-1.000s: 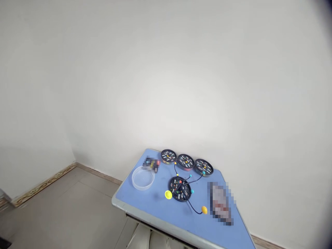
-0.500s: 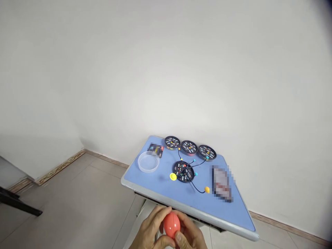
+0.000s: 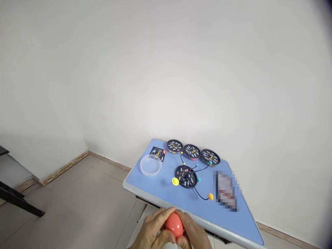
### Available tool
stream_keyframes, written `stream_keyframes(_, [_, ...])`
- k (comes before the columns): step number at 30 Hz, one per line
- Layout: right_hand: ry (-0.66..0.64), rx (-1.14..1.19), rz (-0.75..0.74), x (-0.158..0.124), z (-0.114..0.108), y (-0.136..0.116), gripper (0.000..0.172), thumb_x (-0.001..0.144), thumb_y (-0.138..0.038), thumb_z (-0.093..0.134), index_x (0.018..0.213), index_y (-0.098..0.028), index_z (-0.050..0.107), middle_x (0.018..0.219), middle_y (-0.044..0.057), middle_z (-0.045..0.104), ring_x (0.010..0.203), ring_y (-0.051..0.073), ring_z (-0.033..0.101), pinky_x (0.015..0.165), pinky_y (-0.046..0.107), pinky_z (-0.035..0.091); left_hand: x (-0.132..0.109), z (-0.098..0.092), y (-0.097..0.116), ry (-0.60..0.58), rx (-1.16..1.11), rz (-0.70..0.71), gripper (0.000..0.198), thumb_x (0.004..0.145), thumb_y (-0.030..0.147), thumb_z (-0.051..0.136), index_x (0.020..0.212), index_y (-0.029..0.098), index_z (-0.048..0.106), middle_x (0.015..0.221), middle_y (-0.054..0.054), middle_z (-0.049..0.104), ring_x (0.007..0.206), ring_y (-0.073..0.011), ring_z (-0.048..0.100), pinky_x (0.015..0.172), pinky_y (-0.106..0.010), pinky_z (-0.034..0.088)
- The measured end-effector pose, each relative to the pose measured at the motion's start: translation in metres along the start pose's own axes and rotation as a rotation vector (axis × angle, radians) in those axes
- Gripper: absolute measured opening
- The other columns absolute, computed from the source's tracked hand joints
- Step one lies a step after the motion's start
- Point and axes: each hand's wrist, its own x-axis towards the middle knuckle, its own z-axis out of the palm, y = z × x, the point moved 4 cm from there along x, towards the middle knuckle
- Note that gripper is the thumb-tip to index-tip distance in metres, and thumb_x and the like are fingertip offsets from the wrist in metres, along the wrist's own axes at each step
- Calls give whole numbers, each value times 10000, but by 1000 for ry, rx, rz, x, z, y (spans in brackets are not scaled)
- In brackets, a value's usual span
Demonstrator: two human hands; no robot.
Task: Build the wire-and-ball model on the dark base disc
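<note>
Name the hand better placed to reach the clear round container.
Likely the left hand: the clear round container sits at the left of the table, nearer that hand than the right hand. Both hands hold the red rounded piece.

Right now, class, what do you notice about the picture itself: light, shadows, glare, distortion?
Head view: the wall is brightest above the table and dimmer toward the edges; head view: a small glint on the red ball; head view: a soft shadow left of the yellow piece; head view: coarse squares hide the item at right, and the right-hand corners darken.
</note>
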Motion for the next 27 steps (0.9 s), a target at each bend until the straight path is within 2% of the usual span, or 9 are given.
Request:
stream_keyframes(2, [23,-89,-104,7,2,3,618,946,-586,242,1419,-225,410,979,128,719,790,248,728,632,307,594,2,6,-2,15,-173,-163,479,908,526,551,1302,263,624,953,-91,706,685,-173,642,619,-247,543])
stream_keyframes(5, [114,-214,-205,18,1,1,621,955,-568,150,1370,-187,412,792,83,695,582,209,694,430,261,523,4,15,-3,34,-368,-426,585,861,612,565,1234,173,667,714,-46,618,480,-94,469,424,-195,397])
stream_keyframes(7, [102,-290,-256,26,-2,-4,606,963,-543,134,1322,-152,429,729,63,680,523,195,674,393,253,498,7,18,-2,33,-455,-520,660,816,666,582,1185,128,681,597,-6,534,451,-82,412,400,-187,346])
stream_keyframes(10, [17,-399,-331,34,-4,-11,552,976,-511,206,1260,-105,450,730,71,690,538,189,682,434,247,519,12,19,-5,15,-549,-603,701,770,714,595,1090,100,702,544,11,490,438,-87,413,379,-185,332])
stream_keyframes(13, [-4,-475,-362,34,-1,-10,565,976,-518,219,1227,-75,465,728,78,690,549,194,683,440,257,515,13,20,-15,-31,-621,-667,678,751,724,609,975,93,718,522,12,492,411,-82,431,367,-180,321])
stream_keyframes(17, [-22,-465,-317,27,6,1,647,950,-592,189,1247,-85,459,733,73,691,552,198,689,432,260,510,11,24,-25,-68,-749,-742,648,701,714,675,923,106,705,527,15,526,393,-65,455,392,-170,335])
stream_keyframes(22, [-139,-306,-174,24,-2,9,672,929,-549,470,1421,-118,317,904,102,705,669,210,710,544,269,557,14,22,-22,-5,-788,-718,607,703,668,714,963,120,691,597,1,573,439,-87,511,415,-189,383])
stream_keyframes(24, [-151,-276,-162,28,-5,5,668,901,-568,505,1392,-144,348,902,95,698,646,204,699,538,266,548,15,21,-18,-17,-751,-689,603,722,668,696,977,122,686,581,8,566,435,-87,514,409,-184,378])
stream_keyframes(27, [-158,-281,-186,34,-2,-2,566,917,-602,389,1266,-158,433,830,71,683,602,192,679,491,254,515,15,20,-18,-60,-683,-684,614,751,694,645,939,110,679,517,29,525,379,-60,458,368,-159,324])
